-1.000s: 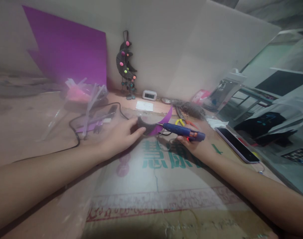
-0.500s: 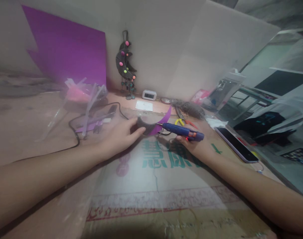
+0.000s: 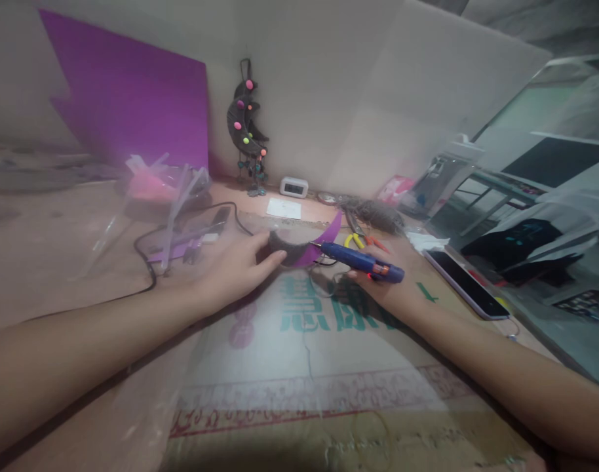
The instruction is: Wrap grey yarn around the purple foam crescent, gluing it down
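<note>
While printed cardboard (image 3: 260, 360) spans lower centre of frame, person's right hand (image 3: 388, 298), right of centre, has fingers wrapped around blue glue gun (image 3: 351, 256). Left hand (image 3: 243, 267), left of centre, pinches purple crescent (image 3: 328, 237), partly covered in dark grey, at frame centre; glue gun's metal tip meets or nearly meets it, contact unclear. Phone (image 3: 466, 285) lies at right. Beyond: dark grey yarn bundle (image 3: 378, 215), white digital clock (image 3: 294, 187) above centre, decorated crescent hanging (image 3: 243, 124) at upper centre-left, purple sheet (image 3: 142, 92) upper left.
</note>
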`<action>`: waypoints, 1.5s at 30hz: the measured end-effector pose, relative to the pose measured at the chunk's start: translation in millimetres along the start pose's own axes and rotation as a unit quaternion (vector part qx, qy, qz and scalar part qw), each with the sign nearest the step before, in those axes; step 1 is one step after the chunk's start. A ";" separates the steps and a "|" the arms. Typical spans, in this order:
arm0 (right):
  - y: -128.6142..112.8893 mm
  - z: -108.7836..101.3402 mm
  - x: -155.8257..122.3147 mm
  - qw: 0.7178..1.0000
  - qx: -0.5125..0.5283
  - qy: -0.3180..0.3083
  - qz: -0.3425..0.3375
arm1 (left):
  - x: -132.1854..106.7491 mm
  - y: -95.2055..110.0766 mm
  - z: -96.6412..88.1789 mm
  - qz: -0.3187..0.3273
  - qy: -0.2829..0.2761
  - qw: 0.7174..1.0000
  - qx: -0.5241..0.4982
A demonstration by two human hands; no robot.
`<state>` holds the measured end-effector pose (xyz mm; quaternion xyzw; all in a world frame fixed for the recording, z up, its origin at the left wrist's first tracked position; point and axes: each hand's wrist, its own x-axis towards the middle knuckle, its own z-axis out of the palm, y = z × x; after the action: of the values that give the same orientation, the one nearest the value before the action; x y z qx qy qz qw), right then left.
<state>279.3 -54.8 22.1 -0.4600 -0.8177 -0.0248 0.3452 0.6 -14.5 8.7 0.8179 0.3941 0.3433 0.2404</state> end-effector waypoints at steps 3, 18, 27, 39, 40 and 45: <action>-4.2 -3.1 -0.8 1.000 0.023 0.013 0.012 | -0.2 -1.2 0.6 -0.002 -0.002 1.000 0.008; -6.8 -25.2 44.5 0.911 0.296 0.203 0.205 | -2.3 -1.1 0.5 0.021 -0.002 1.000 0.017; 42.9 21.4 122.0 0.963 0.166 0.001 0.213 | -4.2 3.5 -0.5 0.030 0.012 0.999 0.013; 66.3 74.2 141.3 0.951 0.182 -0.062 0.240 | 4.1 -3.3 1.4 -0.057 0.025 0.983 -0.170; 68.7 71.1 140.0 0.954 0.174 -0.049 0.240 | 4.6 -5.2 1.7 -0.066 0.031 0.982 -0.174; 62.0 48.9 116.4 0.979 0.053 0.082 0.179 | 6.9 -12.1 2.5 -0.098 0.045 0.974 -0.197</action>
<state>261.0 83.9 36.1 -0.5765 -0.6911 0.0437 0.4338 -0.1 -2.3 1.6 0.6956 0.4073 0.4251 0.4118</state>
